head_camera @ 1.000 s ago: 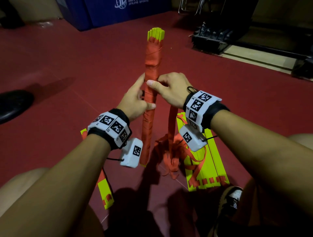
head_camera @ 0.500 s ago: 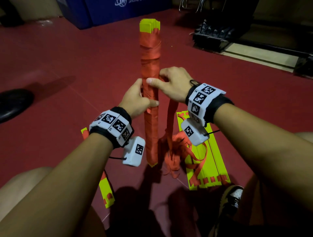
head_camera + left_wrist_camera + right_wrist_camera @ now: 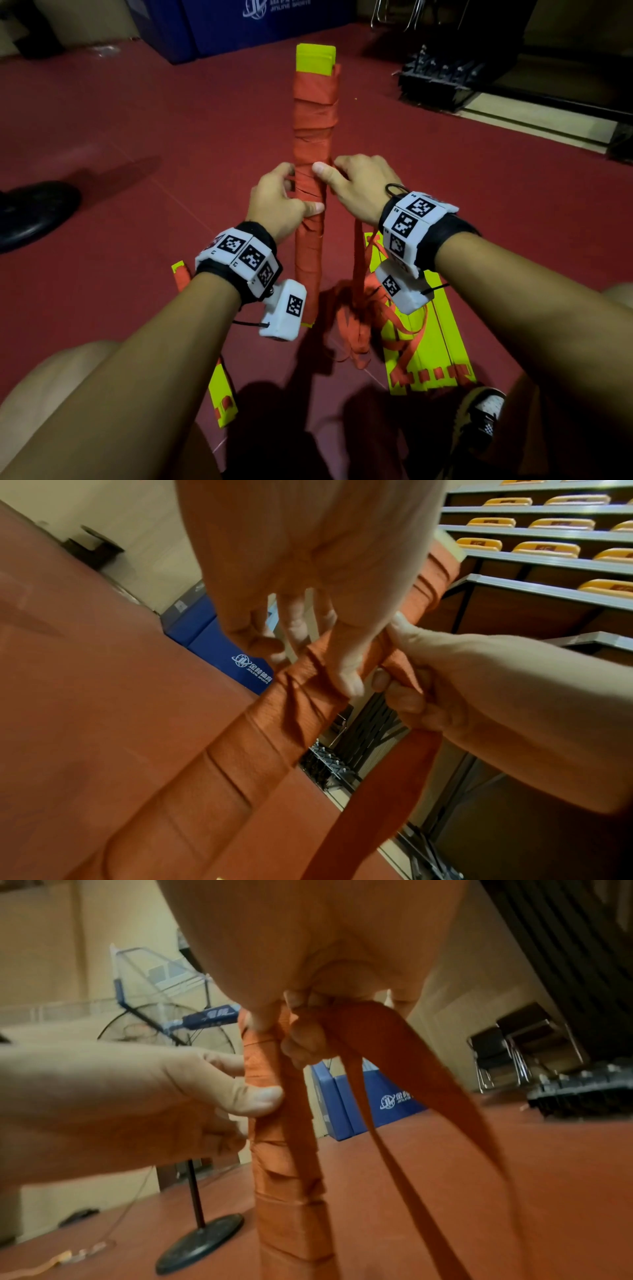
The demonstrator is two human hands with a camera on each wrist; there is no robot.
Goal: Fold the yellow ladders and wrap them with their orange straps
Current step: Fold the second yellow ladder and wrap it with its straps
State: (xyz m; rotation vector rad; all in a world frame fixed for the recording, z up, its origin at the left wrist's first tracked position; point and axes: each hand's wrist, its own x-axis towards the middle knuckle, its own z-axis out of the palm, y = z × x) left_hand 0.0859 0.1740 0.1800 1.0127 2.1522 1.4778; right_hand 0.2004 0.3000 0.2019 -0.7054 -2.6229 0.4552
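Observation:
A folded yellow ladder bundle [image 3: 313,137], wound nearly end to end in orange strap, stands upright on the floor in front of me, yellow tips showing at its top. My left hand [image 3: 277,202] grips its middle from the left, thumb across the front. My right hand [image 3: 359,185] holds it from the right and pinches the loose orange strap [image 3: 358,260] that hangs down to a tangle on the floor. The wrist views show the wrapped bundle [image 3: 274,723] [image 3: 284,1164] and the strap tail [image 3: 394,791] [image 3: 428,1096] up close.
A second flat yellow ladder [image 3: 431,346] with orange strap lies on the red floor at my right, another yellow piece [image 3: 222,394] at my left. A black shoe [image 3: 30,212] is far left, my sneaker [image 3: 486,411] lower right. A blue mat [image 3: 260,24] and black rack [image 3: 445,82] stand behind.
The bundle has turned in my hands, its top swinging left and its broad face now toward me. Both hands stay on its middle, my right hand still holding the strap.

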